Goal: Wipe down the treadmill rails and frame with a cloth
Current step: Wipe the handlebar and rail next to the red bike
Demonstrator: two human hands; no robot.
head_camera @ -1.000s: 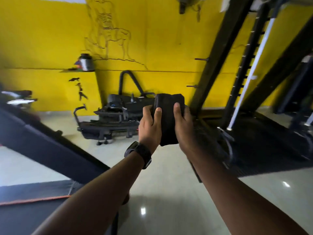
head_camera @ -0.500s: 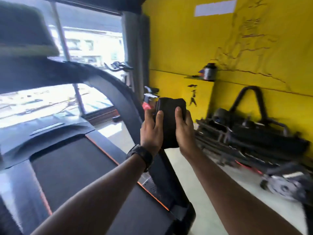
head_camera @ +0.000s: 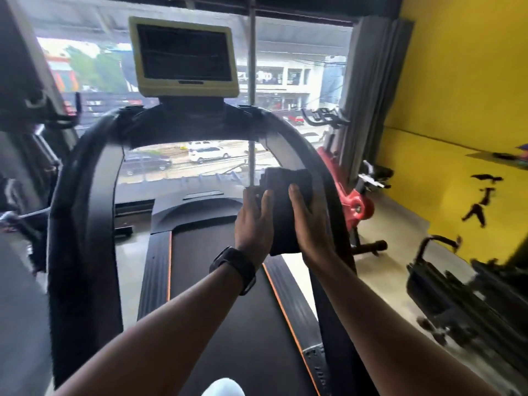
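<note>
Gripping a folded black cloth (head_camera: 285,204) between them, the left hand (head_camera: 253,227) and the right hand (head_camera: 313,227) are reaching out over the treadmill (head_camera: 194,124). The fingers (head_camera: 295,195) of each hand are curling round the cloth's side edges, with the thumbs lying on its near face and the rest hidden behind it. The cloth is hanging upright. Just beyond the right fingers the curved right rail (head_camera: 330,192) is running past; whether the cloth is touching it cannot be told. Below the fingers the dark running belt (head_camera: 223,295) with its orange edging is stretching toward the camera. Well to the left of the fingers the left rail (head_camera: 83,224) is arching up to the console, where a yellow-framed screen (head_camera: 184,52) is sitting above the hands. A black smartwatch (head_camera: 234,267) is circling the left wrist. Right of the fingers, past the rail, a red exercise bike (head_camera: 357,207) is standing near a yellow wall (head_camera: 457,81).
</note>
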